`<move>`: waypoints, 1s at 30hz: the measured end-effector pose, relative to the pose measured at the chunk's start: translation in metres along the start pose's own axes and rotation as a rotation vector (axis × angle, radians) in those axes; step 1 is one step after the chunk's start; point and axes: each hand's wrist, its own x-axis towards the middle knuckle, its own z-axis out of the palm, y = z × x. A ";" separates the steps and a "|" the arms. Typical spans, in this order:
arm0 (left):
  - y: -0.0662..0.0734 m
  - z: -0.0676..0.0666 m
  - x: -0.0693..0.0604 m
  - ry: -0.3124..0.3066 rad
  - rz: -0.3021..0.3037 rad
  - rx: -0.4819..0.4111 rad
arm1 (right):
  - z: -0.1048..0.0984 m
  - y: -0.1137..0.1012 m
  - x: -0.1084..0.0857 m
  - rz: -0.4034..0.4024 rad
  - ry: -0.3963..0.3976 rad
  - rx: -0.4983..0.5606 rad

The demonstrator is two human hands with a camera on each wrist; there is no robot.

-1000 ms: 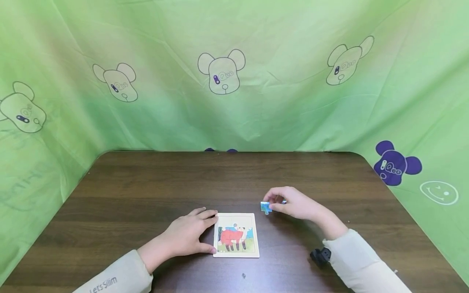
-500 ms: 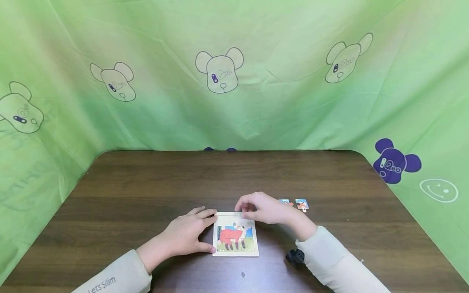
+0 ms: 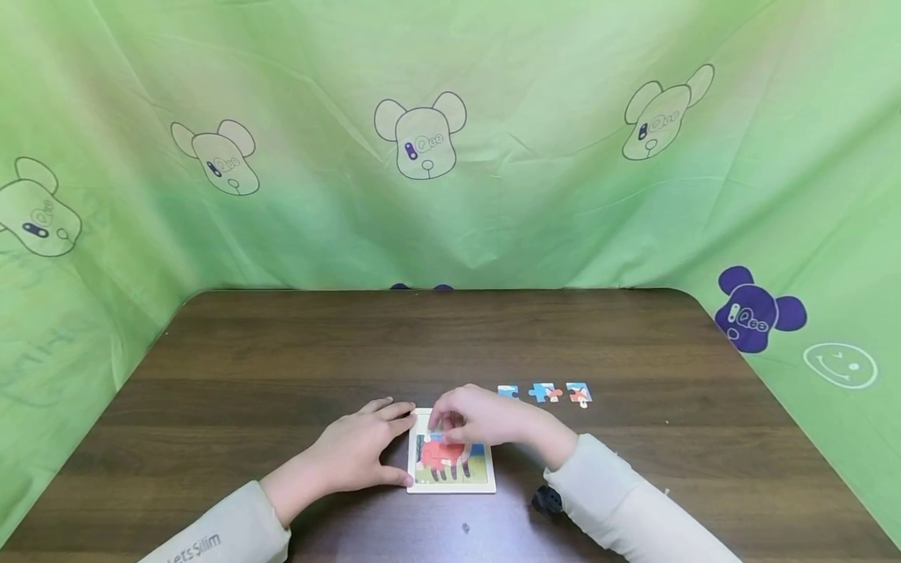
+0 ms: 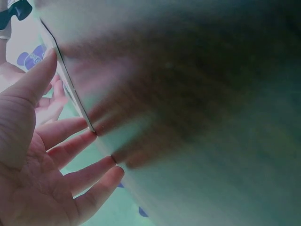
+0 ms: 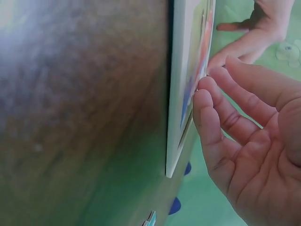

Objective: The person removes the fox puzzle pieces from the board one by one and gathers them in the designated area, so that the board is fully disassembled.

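Puzzle tray point(image 3: 452, 489) lies on the worktop point(image 3: 317, 336), straight fingers of the left hand point(image 3: 352, 452) touching its left edge, while the right hand point(image 3: 486, 414) has just moved leftward over it, seemingly bringing work to the partly filled picture point(image 3: 479, 471), its bent fingers' grip impossible to tell, three loose pieces point(image 3: 543, 392) lying nearby.

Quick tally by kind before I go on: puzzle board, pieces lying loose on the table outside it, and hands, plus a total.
Puzzle board: 1
Loose pieces: 3 (left piece, middle piece, right piece)
Hands: 2 (left hand, right hand)
Total: 6. Anything hidden under the right hand isn't counted.
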 end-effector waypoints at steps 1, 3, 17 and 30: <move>0.000 0.000 0.000 0.001 0.001 0.003 | 0.001 0.000 0.000 0.001 -0.003 -0.006; 0.000 0.000 0.000 0.005 0.003 0.007 | 0.002 -0.001 0.000 0.007 -0.006 -0.012; -0.001 0.001 0.000 0.017 0.010 0.010 | 0.009 -0.004 0.003 0.048 -0.002 -0.044; -0.002 0.003 0.000 0.026 0.011 0.018 | 0.009 -0.014 0.004 0.091 0.002 -0.099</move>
